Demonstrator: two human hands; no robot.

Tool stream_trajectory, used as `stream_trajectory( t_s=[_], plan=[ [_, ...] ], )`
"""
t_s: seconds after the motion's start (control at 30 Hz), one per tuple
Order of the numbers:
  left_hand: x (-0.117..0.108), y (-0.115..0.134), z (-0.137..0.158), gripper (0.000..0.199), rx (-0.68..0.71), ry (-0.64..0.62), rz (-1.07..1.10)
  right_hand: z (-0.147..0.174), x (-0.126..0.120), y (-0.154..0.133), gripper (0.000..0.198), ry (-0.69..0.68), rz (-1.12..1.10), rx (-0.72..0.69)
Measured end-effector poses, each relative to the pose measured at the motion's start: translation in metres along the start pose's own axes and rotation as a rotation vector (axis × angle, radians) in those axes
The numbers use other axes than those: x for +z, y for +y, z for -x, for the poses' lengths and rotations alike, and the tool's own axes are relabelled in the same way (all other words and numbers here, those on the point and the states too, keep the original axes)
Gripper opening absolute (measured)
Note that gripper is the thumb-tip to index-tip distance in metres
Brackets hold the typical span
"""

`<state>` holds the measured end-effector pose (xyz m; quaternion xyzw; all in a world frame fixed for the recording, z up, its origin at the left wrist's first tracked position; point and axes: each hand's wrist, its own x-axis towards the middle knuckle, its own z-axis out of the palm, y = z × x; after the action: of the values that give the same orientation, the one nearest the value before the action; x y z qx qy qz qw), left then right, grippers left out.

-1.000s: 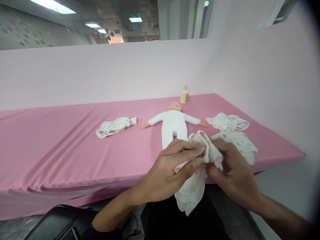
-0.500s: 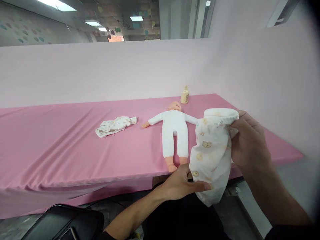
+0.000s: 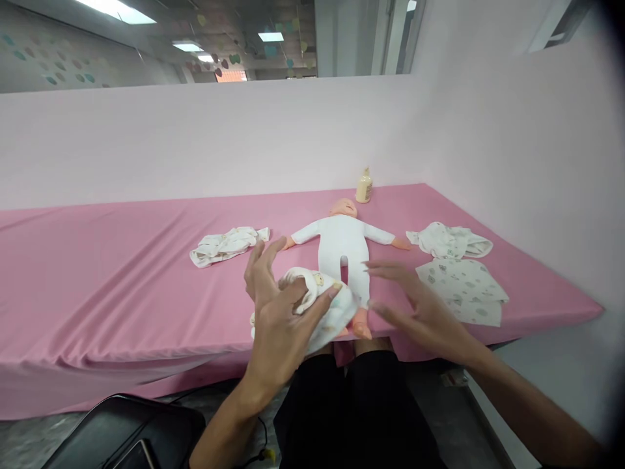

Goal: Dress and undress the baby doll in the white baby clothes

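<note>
Bunched white baby pants [image 3: 334, 319] with a small bear print hang from my left hand [image 3: 280, 309]. The thumb lies over the cloth and a finger goes into its rolled opening, while other fingers point upward. My right hand [image 3: 420, 312] is open to the right of the cloth, fingers apart and holding nothing. Behind the pants a doll [image 3: 343, 234] in a white bodysuit lies on its back on the pink-covered table [image 3: 146, 293], head toward the wall. The pants and my left hand hide part of its legs.
A crumpled printed garment [image 3: 227, 246] lies left of the doll. Two more printed garments, one crumpled [image 3: 449, 240] and one flatter [image 3: 466, 290], lie on the right. A cream pump bottle [image 3: 364, 186] stands near the wall. A black chair [image 3: 131, 430] is at lower left.
The pants have moved left and become bunched in my left hand. My right hand has let go of them and opened. The garments at right have come into view.
</note>
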<state>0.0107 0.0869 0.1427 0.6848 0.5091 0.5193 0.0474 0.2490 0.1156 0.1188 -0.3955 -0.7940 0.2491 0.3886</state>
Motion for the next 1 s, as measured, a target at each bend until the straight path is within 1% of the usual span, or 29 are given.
stream_trajectory(
  t_s=[0.03,0.1,0.17,0.23,0.27,0.33,0.4,0.43,0.47,0.53,0.57,0.6,0.67,0.73,0.8,0.87,0.93,1.0],
  plan=[
    [-0.001,-0.002,-0.003,0.044,0.022,-0.042,-0.014,-0.001,0.006,-0.005,0.051,-0.072,0.007,-0.045],
    [-0.001,-0.007,-0.008,0.046,0.034,-0.123,-0.036,-0.005,0.02,-0.013,0.06,-0.146,0.03,-0.101],
    [0.001,-0.009,-0.011,0.046,0.016,-0.16,-0.052,-0.01,0.037,-0.017,0.067,-0.167,0.064,-0.117],
    [0.004,-0.008,-0.012,0.043,-0.01,-0.16,-0.052,-0.014,0.053,-0.019,0.07,-0.157,0.095,-0.108],
    [0.005,-0.007,-0.013,0.042,-0.023,-0.155,-0.044,-0.016,0.059,-0.019,0.067,-0.149,0.108,-0.088],
    [0.005,-0.006,-0.014,0.039,-0.054,-0.15,-0.004,-0.018,0.065,-0.019,0.05,-0.147,0.107,-0.022],
    [0.002,-0.01,-0.015,0.031,-0.088,-0.16,0.081,-0.021,0.062,-0.02,0.03,-0.194,0.035,0.066],
    [0.0,-0.015,-0.015,0.027,-0.1,-0.176,0.147,-0.022,0.058,-0.02,0.026,-0.231,-0.035,0.109],
    [-0.001,-0.021,-0.015,0.03,-0.111,-0.206,0.228,-0.024,0.052,-0.02,0.027,-0.271,-0.123,0.153],
    [-0.003,-0.037,-0.013,0.059,-0.156,-0.319,0.401,-0.028,0.04,-0.019,0.032,-0.338,-0.312,0.253],
    [-0.003,-0.045,-0.012,0.073,-0.202,-0.408,0.483,-0.03,0.035,-0.018,0.034,-0.36,-0.394,0.309],
    [-0.002,-0.052,-0.009,0.083,-0.258,-0.503,0.557,-0.032,0.03,-0.017,0.036,-0.369,-0.456,0.363],
    [0.001,-0.063,-0.004,0.09,-0.381,-0.673,0.67,-0.035,0.024,-0.012,0.039,-0.352,-0.531,0.441],
    [0.004,-0.069,0.002,0.086,-0.479,-0.762,0.748,-0.037,0.022,-0.006,0.04,-0.31,-0.566,0.479],
    [0.007,-0.071,0.005,0.075,-0.555,-0.794,0.781,-0.039,0.023,0.0,0.043,-0.278,-0.589,0.504],
    [0.008,-0.072,0.008,0.062,-0.613,-0.799,0.768,-0.039,0.026,0.006,0.045,-0.249,-0.609,0.515],
    [0.007,-0.074,0.009,0.054,-0.651,-0.76,0.73,-0.039,0.028,0.012,0.044,-0.207,-0.625,0.5],
    [0.006,-0.078,0.008,0.056,-0.684,-0.667,0.717,-0.039,0.028,0.016,0.041,-0.158,-0.647,0.465]
  ],
)
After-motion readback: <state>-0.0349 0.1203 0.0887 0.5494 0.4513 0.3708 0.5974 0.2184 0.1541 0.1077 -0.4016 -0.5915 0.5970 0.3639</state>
